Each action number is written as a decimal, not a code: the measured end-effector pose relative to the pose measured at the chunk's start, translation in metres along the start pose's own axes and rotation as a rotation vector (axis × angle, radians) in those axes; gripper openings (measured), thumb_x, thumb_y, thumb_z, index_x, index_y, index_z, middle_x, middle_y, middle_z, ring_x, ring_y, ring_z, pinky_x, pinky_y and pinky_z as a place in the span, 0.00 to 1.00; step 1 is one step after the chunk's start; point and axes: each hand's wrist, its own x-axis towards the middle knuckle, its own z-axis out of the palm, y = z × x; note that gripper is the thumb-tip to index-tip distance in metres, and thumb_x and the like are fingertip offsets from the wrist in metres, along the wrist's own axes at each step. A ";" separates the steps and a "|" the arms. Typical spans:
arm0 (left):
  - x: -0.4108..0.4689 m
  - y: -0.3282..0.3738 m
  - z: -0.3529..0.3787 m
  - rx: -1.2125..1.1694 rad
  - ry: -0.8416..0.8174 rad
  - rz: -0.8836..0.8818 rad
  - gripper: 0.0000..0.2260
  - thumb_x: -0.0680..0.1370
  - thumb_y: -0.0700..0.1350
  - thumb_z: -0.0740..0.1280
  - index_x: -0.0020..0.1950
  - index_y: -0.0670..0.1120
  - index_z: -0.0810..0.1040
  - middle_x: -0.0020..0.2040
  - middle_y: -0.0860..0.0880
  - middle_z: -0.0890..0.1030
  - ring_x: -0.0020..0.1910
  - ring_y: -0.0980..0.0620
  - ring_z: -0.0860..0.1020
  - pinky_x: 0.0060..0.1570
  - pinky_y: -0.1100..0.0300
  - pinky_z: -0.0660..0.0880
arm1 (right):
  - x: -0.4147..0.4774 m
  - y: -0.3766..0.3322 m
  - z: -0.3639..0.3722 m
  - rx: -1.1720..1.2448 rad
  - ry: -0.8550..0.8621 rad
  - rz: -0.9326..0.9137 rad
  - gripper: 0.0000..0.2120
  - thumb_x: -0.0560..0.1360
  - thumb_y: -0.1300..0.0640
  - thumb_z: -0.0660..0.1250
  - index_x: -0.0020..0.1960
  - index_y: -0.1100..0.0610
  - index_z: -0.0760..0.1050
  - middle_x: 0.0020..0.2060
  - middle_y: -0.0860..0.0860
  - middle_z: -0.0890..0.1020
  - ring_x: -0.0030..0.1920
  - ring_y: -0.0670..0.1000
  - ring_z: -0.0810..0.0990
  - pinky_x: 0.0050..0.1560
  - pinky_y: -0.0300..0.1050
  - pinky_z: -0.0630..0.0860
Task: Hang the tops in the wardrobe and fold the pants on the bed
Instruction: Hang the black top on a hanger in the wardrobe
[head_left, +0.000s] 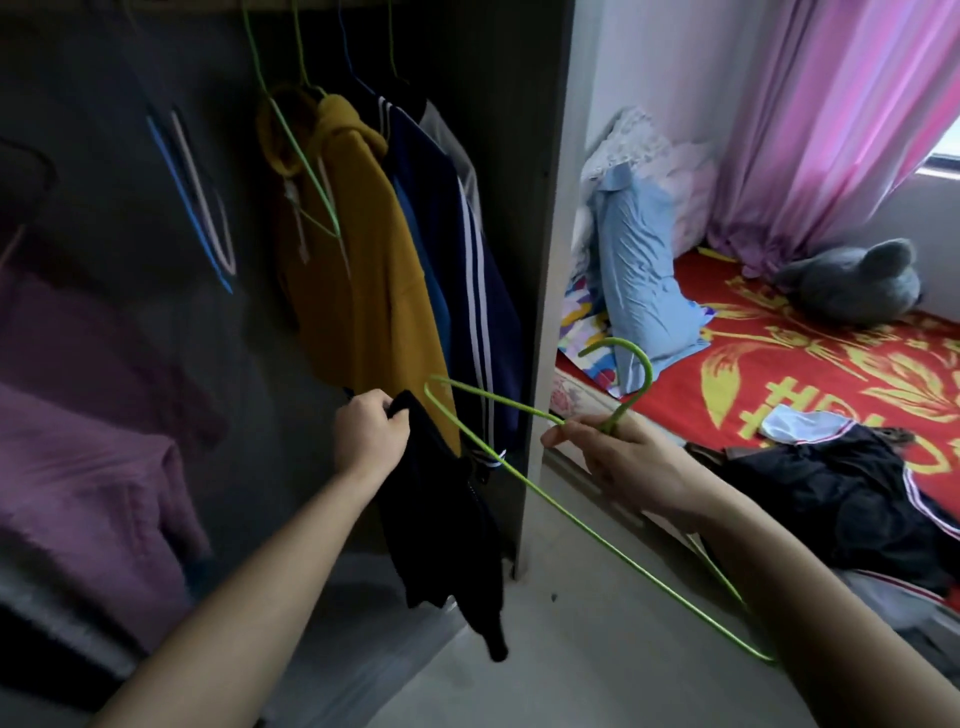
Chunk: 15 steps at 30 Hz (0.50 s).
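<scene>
My left hand (366, 436) grips the top edge of a black garment (441, 525) that hangs down in front of the open wardrobe. My right hand (618, 462) holds a green wire hanger (587, 530) by the neck just below its hook, the hanger tilted toward the garment. Inside the wardrobe a mustard hoodie (353, 270) and a navy striped jacket (457, 260) hang on the rail, with an empty green hanger (306, 171) in front of them. A pile of dark clothes (831, 499) lies on the bed.
The wardrobe's side panel (550, 260) stands between the hanging space and the bed with its red patterned cover (831, 374). A blue pillow (639, 275), a grey plush toy (857, 280) and pink curtains (831, 119) are at the back right. Purple fabric (88, 467) shows at left.
</scene>
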 end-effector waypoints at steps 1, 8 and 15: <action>0.003 0.004 0.001 0.006 0.000 -0.003 0.12 0.75 0.43 0.70 0.33 0.49 0.72 0.29 0.54 0.75 0.30 0.51 0.74 0.33 0.59 0.68 | -0.002 -0.003 -0.004 -0.022 -0.038 -0.008 0.14 0.84 0.51 0.60 0.50 0.49 0.84 0.26 0.47 0.67 0.26 0.46 0.65 0.25 0.38 0.64; 0.012 0.017 -0.004 -0.013 0.030 0.004 0.09 0.74 0.40 0.72 0.38 0.50 0.76 0.32 0.56 0.76 0.32 0.58 0.76 0.25 0.72 0.63 | 0.003 0.001 -0.009 0.059 -0.140 -0.007 0.15 0.84 0.50 0.60 0.48 0.49 0.84 0.24 0.48 0.67 0.23 0.46 0.63 0.21 0.37 0.60; 0.000 0.049 -0.024 -0.072 0.030 0.131 0.11 0.74 0.39 0.73 0.38 0.53 0.75 0.30 0.56 0.78 0.29 0.65 0.77 0.25 0.75 0.68 | 0.017 -0.004 0.014 -0.090 -0.111 -0.104 0.15 0.83 0.51 0.58 0.50 0.51 0.83 0.27 0.40 0.77 0.29 0.39 0.73 0.30 0.29 0.67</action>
